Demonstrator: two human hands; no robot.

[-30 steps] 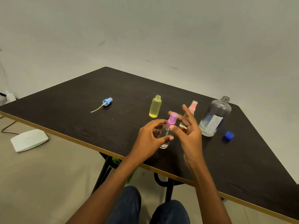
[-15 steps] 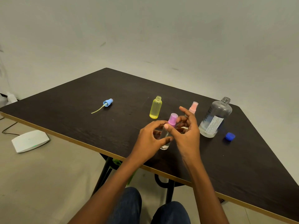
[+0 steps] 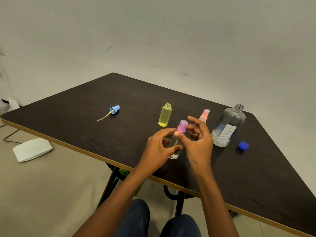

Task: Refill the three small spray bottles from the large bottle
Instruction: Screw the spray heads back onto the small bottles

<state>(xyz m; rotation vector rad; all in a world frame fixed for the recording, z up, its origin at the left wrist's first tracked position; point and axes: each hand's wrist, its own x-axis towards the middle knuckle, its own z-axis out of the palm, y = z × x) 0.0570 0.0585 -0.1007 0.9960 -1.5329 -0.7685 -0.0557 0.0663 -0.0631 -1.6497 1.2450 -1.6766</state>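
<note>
My left hand (image 3: 158, 149) grips the clear body of a small spray bottle (image 3: 174, 153) that stands on the dark table (image 3: 89, 117). My right hand (image 3: 198, 144) pinches its purple spray cap (image 3: 182, 126) between thumb and fingers. An uncapped yellow small bottle (image 3: 165, 114) stands just behind. A pink-capped small bottle (image 3: 204, 115) is partly hidden behind my right fingers. The large clear bottle (image 3: 228, 125), uncapped and about a quarter full, stands at the right, with its blue cap (image 3: 243, 145) lying beside it.
A blue spray head with its dip tube (image 3: 112, 111) lies on the table's left part. A white flat device (image 3: 32, 149) with a cable sits on the floor at the left. The table's front edge runs just below my wrists.
My right hand's thumb and fingers have closed onto the purple cap and shifted round it. The left hand keeps its hold on the bottle body.
</note>
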